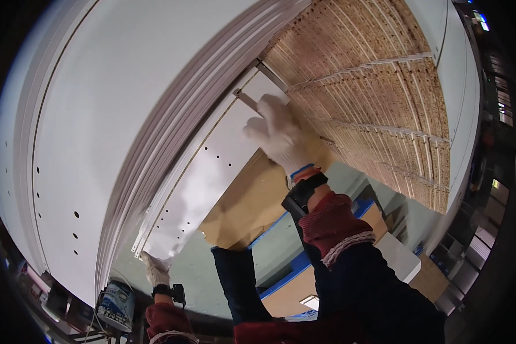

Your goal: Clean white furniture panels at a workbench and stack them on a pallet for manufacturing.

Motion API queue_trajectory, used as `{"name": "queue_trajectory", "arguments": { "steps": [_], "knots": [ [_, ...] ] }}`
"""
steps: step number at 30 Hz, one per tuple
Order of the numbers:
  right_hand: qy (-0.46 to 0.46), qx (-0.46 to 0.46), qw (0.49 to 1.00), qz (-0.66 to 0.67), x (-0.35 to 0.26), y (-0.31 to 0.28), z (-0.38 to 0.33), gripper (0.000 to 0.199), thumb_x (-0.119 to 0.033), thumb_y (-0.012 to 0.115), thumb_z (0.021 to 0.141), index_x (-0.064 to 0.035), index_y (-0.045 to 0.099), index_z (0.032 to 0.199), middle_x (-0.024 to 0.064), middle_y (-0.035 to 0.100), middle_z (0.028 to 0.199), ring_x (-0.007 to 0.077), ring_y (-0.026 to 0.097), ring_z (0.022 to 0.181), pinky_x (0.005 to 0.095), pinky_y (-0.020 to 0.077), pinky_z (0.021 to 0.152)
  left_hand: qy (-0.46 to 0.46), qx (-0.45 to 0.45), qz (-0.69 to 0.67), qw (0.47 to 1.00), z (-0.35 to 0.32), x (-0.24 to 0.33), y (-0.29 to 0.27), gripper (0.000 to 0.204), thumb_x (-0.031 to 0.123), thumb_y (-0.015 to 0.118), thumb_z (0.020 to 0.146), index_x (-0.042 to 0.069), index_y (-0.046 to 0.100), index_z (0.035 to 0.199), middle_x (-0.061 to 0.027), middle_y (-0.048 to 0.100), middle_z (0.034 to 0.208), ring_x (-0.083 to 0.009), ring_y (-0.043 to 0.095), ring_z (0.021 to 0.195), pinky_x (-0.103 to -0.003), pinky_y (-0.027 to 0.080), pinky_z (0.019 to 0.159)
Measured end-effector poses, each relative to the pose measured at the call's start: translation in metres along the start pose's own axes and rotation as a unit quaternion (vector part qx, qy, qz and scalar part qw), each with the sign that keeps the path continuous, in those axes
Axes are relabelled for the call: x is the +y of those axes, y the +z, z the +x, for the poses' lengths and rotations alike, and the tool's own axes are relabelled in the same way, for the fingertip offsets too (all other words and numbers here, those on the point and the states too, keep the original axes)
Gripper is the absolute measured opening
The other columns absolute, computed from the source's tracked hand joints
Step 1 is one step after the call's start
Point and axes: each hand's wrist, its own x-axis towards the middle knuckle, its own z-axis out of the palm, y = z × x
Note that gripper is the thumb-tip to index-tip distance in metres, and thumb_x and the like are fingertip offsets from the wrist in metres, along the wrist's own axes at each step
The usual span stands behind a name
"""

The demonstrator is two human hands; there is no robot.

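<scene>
A long white panel [212, 166] with drilled holes and a dark groove along one edge lies slantwise in front of me. At its near end, my left hand [156, 269] in a white glove closes on the corner. Farther up, my right hand [278, 135], also gloved, is over the panel's far part, with the thumb apart from the curled fingers. A flat grey-brown strip [246, 100] sticks out from those fingers and crosses the groove. Its hidden end seems held, and its exact kind cannot be made out.
Stacked white panels [149, 143] stand along the left. On the right rises a stack of boards with speckled brown edges [367, 97]. Brown cardboard [246, 200] lies beneath the panel. A blue-and-white bucket [116, 304] stands at the lower left, and blue-edged boards [298, 269] lie near my legs.
</scene>
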Motion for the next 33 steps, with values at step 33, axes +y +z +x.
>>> {"name": "queue_trajectory", "arguments": {
  "steps": [33],
  "knots": [
    [-0.028,0.024,0.998,0.041,0.024,0.002,0.0,0.062,-0.037,0.058,0.086,-0.0065,0.036,0.136,0.0258,0.019,0.147,0.0404,0.024,0.136,0.0415,0.0311,0.107,-0.055,-0.037,-0.033,0.997,-0.013,0.024,0.023,0.064,0.056,0.058,0.086,0.016,0.042,0.134,-0.0028,0.053,0.12,-0.0221,0.056,0.098,-0.041,0.055,0.074]
  ]
}}
